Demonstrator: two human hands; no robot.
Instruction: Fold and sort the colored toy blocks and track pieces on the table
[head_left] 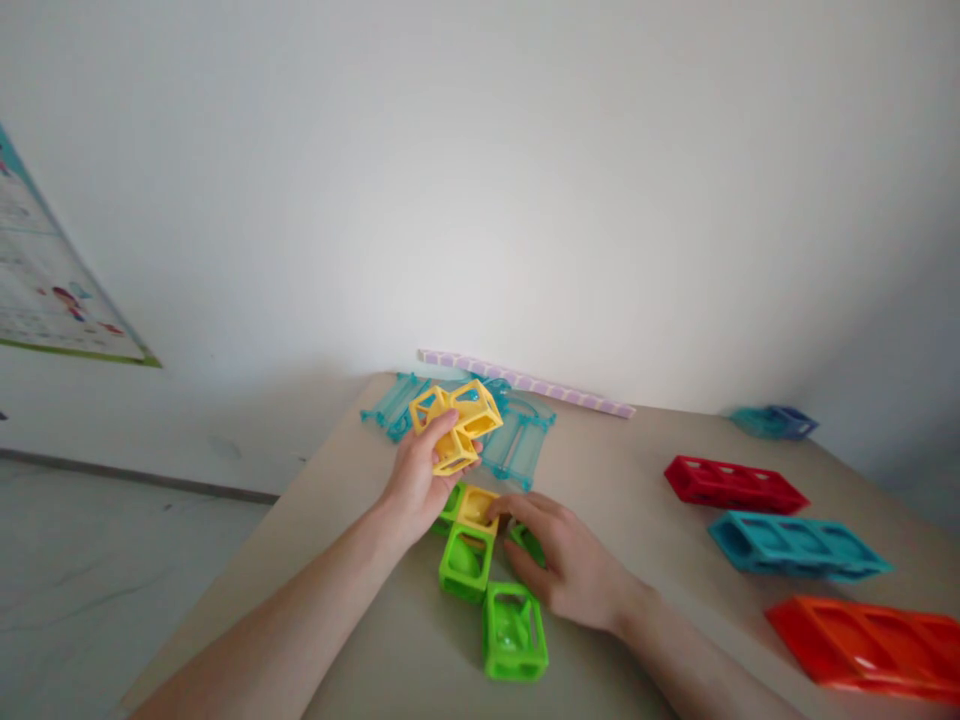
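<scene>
In the head view my left hand [418, 480] is closed around a yellow hollow block piece [474, 412] made of joined open-framed cubes, raised above the table. My right hand [576, 565] rests low over the table, its fingers curled round a green cube [529, 543] that is mostly hidden under them. Its index fingertip touches a yellow cube [477, 507] on the table. Beside that sit a green cube [465, 562] and, nearer me, another green cube [515, 632]. More green shows behind my left wrist.
Clear blue plastic panels [516, 440] lie at the back, before a purple patterned strip [525, 382] along the wall. To the right are long red [735, 485], teal [799, 545] and orange [870, 645] blocks. A dark blue piece [791, 422] sits in the far corner.
</scene>
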